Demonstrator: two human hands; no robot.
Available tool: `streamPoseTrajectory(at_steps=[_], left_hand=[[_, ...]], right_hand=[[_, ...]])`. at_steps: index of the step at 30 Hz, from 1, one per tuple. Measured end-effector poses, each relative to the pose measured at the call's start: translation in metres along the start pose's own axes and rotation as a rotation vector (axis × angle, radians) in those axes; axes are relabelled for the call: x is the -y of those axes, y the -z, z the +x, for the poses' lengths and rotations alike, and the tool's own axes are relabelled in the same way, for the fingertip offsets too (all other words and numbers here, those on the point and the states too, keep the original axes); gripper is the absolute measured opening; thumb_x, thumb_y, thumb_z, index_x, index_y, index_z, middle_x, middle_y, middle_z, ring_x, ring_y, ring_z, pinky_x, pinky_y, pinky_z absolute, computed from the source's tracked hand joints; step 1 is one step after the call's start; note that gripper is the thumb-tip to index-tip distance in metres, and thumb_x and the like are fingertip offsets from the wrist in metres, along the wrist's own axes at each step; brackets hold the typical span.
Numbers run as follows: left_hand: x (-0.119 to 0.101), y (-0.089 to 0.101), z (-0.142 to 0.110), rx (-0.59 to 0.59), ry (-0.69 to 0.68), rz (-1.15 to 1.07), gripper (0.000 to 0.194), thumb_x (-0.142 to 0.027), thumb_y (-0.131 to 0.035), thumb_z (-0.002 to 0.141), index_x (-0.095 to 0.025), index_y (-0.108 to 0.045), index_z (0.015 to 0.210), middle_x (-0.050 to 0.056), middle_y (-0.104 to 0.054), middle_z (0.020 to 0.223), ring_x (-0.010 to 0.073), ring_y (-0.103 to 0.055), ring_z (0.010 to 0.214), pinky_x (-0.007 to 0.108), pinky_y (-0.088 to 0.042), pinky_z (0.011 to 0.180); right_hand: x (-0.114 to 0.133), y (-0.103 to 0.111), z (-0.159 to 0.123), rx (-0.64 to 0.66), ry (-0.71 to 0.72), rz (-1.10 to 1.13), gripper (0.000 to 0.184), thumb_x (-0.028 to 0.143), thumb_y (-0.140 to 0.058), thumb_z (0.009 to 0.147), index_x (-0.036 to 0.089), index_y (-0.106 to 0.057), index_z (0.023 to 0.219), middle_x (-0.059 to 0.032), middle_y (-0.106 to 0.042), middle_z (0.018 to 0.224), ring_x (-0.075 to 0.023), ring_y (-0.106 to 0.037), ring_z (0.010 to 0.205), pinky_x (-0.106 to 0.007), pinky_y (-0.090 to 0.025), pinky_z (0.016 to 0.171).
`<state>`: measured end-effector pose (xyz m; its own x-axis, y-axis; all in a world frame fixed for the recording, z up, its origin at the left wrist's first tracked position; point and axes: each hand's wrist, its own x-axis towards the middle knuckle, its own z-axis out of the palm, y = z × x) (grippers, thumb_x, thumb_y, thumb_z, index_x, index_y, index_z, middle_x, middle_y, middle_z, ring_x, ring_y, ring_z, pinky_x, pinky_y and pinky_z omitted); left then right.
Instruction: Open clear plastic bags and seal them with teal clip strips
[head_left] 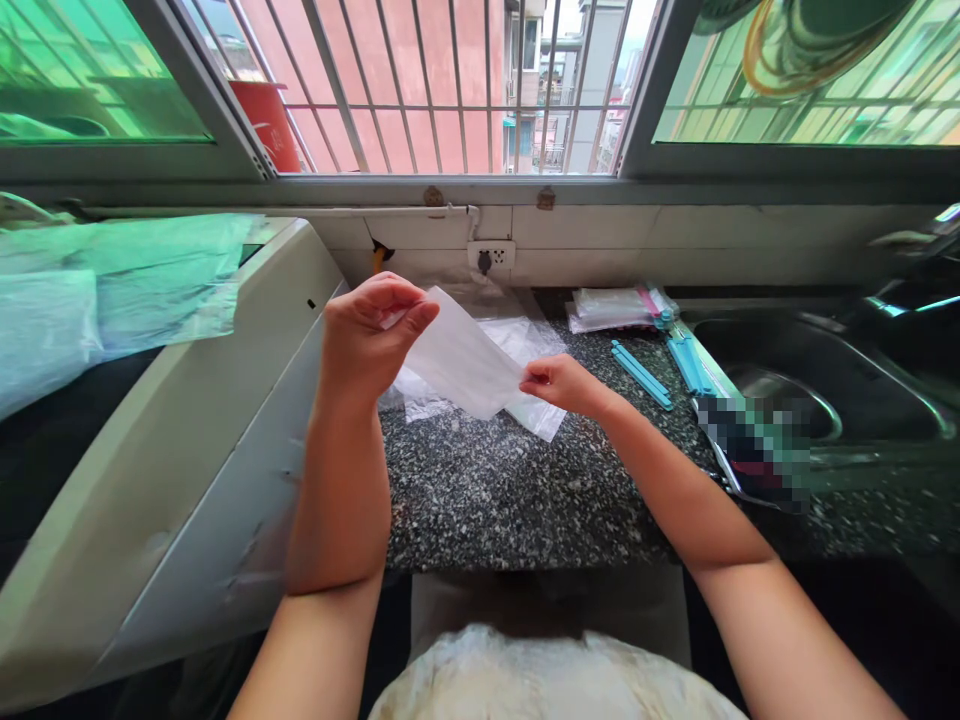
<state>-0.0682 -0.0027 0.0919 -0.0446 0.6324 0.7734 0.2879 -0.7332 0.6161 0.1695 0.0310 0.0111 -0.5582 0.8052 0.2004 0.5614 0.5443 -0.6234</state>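
A white, translucent plastic bag (461,355) is stretched at a slant above the counter. My left hand (379,330) pinches its upper left corner between thumb and fingers. At its right edge, lower down, my right hand (555,382) grips it with closed fingers. Beneath and behind it, clear plastic bags (544,415) lie on the speckled granite counter (517,500), partly hidden by the held one. To the right of my right hand are light blue strips (641,375), with more blue strips (690,365) beside the sink.
A stack of plastic packets (619,308) lies near the wall. A metal sink (877,380) is on the right, with a dark, pixelated object (757,455) at its edge. To the left stands a white appliance (217,440) with plastic sheets (142,280) on top. A socket (491,256) is behind.
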Motion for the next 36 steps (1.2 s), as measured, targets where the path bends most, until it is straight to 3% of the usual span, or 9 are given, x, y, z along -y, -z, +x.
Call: streamPoseTrajectory(at_steps=[9, 13, 15, 20, 25, 30, 36], left_hand=[[0.004, -0.001, 0.000, 0.000, 0.012, -0.011, 0.013, -0.028, -0.074, 0.069, -0.022, -0.063, 0.065, -0.002, -0.054, 0.064, 0.0096, -0.049, 0.059, 0.026, -0.040, 0.052], [-0.003, -0.008, -0.003, 0.058, 0.018, 0.017, 0.012, -0.025, -0.071, 0.071, -0.019, -0.062, 0.065, -0.001, -0.055, 0.065, 0.0092, -0.050, 0.060, 0.025, -0.041, 0.055], [-0.008, -0.013, -0.005, 0.112, 0.019, 0.041, 0.013, -0.024, -0.069, 0.073, -0.018, -0.061, 0.065, -0.001, -0.056, 0.065, 0.0096, -0.051, 0.061, 0.025, -0.041, 0.056], [-0.021, -0.026, -0.011, 0.210, 0.022, 0.054, 0.015, -0.025, -0.066, 0.077, -0.019, -0.060, 0.064, 0.000, -0.057, 0.064, 0.0105, -0.051, 0.061, 0.026, -0.042, 0.058], [-0.026, -0.031, -0.014, 0.238, 0.003, 0.035, 0.014, -0.022, -0.065, 0.077, -0.019, -0.059, 0.064, 0.000, -0.058, 0.065, 0.0109, -0.052, 0.063, 0.026, -0.043, 0.060], [-0.022, -0.032, -0.015, 0.206, 0.019, 0.008, 0.011, -0.029, -0.068, 0.075, -0.019, -0.063, 0.074, 0.001, -0.061, 0.069, 0.0115, -0.055, 0.066, 0.026, -0.046, 0.062], [-0.013, -0.029, -0.011, 0.208, 0.108, 0.023, 0.030, -0.046, -0.069, 0.072, -0.019, -0.065, 0.084, 0.003, -0.065, 0.075, 0.0119, -0.057, 0.069, 0.024, -0.047, 0.061]], right_hand=[[-0.002, 0.003, 0.000, 0.040, 0.019, -0.085, 0.016, 0.018, -0.057, 0.074, 0.015, -0.057, 0.058, 0.0039, -0.051, 0.054, -0.0062, -0.040, 0.053, -0.023, -0.030, 0.054], [0.001, 0.014, -0.004, 0.086, 0.047, -0.071, 0.007, 0.019, -0.061, 0.072, 0.015, -0.065, 0.078, 0.0000, -0.061, 0.068, -0.0092, -0.051, 0.062, -0.025, -0.039, 0.061], [0.007, 0.022, -0.007, 0.048, 0.063, 0.000, 0.016, 0.023, -0.063, 0.073, 0.015, -0.065, 0.088, -0.0021, -0.064, 0.074, -0.0114, -0.055, 0.069, -0.027, -0.043, 0.066], [0.031, 0.030, -0.017, -0.166, 0.167, 0.184, 0.019, 0.035, -0.062, 0.078, 0.018, -0.063, 0.087, -0.0032, -0.065, 0.084, -0.0117, -0.056, 0.073, -0.028, -0.046, 0.067], [0.046, 0.019, -0.020, -0.240, 0.262, 0.147, 0.015, 0.028, -0.059, 0.081, 0.019, -0.058, 0.069, 0.0002, -0.057, 0.068, -0.0103, -0.049, 0.065, -0.028, -0.042, 0.061], [0.047, 0.017, -0.020, -0.256, 0.244, 0.150, 0.018, 0.026, -0.056, 0.081, 0.019, -0.055, 0.065, 0.0009, -0.054, 0.065, -0.0098, -0.047, 0.062, -0.027, -0.040, 0.059], [0.046, 0.027, -0.021, -0.369, 0.172, 0.197, 0.019, 0.030, -0.058, 0.080, 0.020, -0.054, 0.064, 0.0006, -0.056, 0.066, -0.0107, -0.048, 0.062, -0.029, -0.042, 0.060]])
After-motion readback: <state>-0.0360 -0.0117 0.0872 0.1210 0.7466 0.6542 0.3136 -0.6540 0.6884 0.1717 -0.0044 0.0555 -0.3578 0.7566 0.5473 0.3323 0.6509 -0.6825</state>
